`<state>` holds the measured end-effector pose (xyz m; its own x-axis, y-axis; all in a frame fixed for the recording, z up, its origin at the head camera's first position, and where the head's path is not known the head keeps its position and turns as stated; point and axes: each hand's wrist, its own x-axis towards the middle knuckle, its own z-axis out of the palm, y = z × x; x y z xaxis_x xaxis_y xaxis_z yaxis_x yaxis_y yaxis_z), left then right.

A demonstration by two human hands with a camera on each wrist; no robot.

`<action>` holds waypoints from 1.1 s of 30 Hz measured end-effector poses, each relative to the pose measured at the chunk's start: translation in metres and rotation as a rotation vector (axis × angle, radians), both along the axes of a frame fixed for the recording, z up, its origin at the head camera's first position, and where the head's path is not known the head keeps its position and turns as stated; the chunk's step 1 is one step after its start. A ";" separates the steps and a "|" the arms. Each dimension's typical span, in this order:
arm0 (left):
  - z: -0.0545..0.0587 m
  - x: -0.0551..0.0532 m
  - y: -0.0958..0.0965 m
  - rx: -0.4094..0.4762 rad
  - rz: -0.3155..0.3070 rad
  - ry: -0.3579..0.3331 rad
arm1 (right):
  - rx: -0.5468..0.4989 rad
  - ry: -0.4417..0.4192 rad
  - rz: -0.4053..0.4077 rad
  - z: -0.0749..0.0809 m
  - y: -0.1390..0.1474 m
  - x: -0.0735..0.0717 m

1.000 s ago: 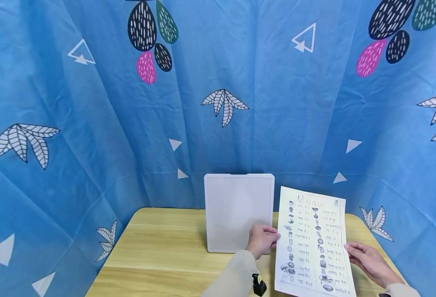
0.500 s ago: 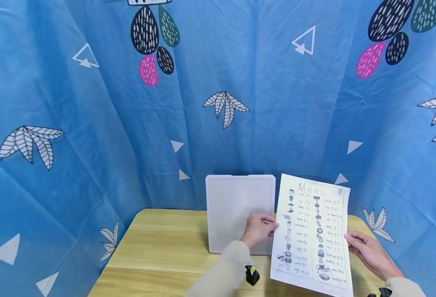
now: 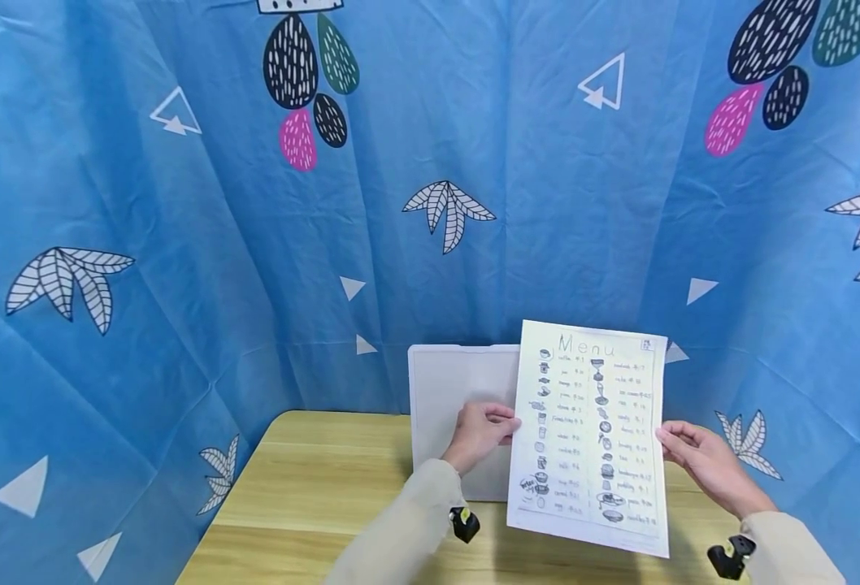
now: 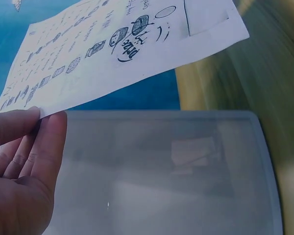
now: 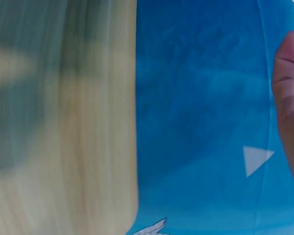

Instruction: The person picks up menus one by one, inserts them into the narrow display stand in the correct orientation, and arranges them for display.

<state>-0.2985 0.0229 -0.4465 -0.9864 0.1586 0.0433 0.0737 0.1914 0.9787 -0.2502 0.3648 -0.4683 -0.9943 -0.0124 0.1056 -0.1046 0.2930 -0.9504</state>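
A paper menu (image 3: 587,439), with "Menu" and two columns of small drawings and words, hangs upright above the table between my hands. My left hand (image 3: 479,435) pinches its left edge between thumb and fingers, which the left wrist view shows close up at the sheet (image 4: 132,54). On the opposite edge, my right hand (image 3: 704,463) grips the paper with thumb and fingers. Behind the left hand and partly covered by the menu stands a white board (image 3: 466,374). In the right wrist view only part of the right hand (image 5: 289,93) shows, at the frame's edge.
The wooden table (image 3: 306,479) extends to the left and in front of the board. A blue patterned curtain (image 3: 576,244) encloses the table at the back and sides. Small black devices are strapped at both wrists.
Both hands have lifted the menu and moved it left. It now overlaps the right part of the white board, which was fully beside it earlier.
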 end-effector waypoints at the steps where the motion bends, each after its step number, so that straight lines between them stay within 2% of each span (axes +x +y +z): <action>1: 0.001 -0.001 -0.003 -0.002 0.000 0.002 | 0.028 0.005 -0.005 0.002 -0.002 -0.001; 6: 0.004 -0.005 -0.019 0.002 -0.004 0.021 | 0.150 0.005 -0.010 0.013 -0.014 -0.006; 14: 0.013 -0.009 -0.041 0.015 0.005 0.017 | 0.135 0.078 0.019 0.026 -0.033 -0.012; 20: 0.022 -0.011 -0.056 -0.019 0.020 0.002 | 0.135 0.131 0.012 0.037 -0.048 -0.015; 27: 0.032 -0.014 -0.075 -0.027 0.034 0.024 | 0.106 0.188 0.043 0.046 -0.067 -0.023; 33: 0.043 -0.015 -0.089 -0.041 0.051 0.040 | 0.168 0.197 0.048 0.053 -0.080 -0.031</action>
<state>-0.3140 -0.0658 -0.4031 -0.9908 0.1109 0.0776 0.1020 0.2359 0.9664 -0.2816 0.2851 -0.4148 -0.9526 -0.0933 0.2895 -0.3005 0.4352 -0.8487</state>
